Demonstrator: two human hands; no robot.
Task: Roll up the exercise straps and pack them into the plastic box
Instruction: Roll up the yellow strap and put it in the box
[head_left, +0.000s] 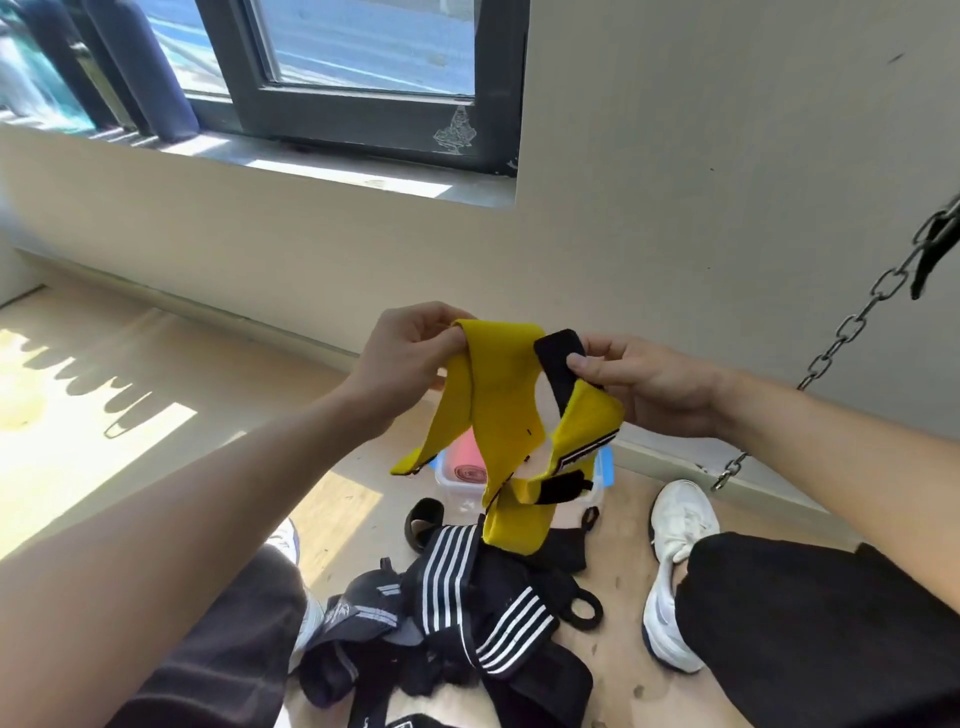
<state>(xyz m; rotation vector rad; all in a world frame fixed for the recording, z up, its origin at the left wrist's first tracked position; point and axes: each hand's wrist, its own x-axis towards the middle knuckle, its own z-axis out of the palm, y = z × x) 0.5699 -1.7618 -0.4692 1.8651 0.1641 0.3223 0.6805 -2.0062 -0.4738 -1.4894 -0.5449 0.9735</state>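
Observation:
I hold a yellow exercise strap (498, 405) up in front of me with both hands. My left hand (405, 353) pinches its upper fold. My right hand (644, 379) grips the black end tab of the strap. The rest of the strap hangs down twisted over a clear plastic box (452, 480) with blue latches on the floor. A rolled pink strap (467, 462) lies inside the box. A pile of black straps with white stripes (467, 608) lies on the floor between my legs.
A steel chain (852, 332) hangs at the right by the wall. My white shoe (675, 566) rests right of the pile. A small black rolled strap (423, 522) lies left of the box. The wall and window sill stand ahead.

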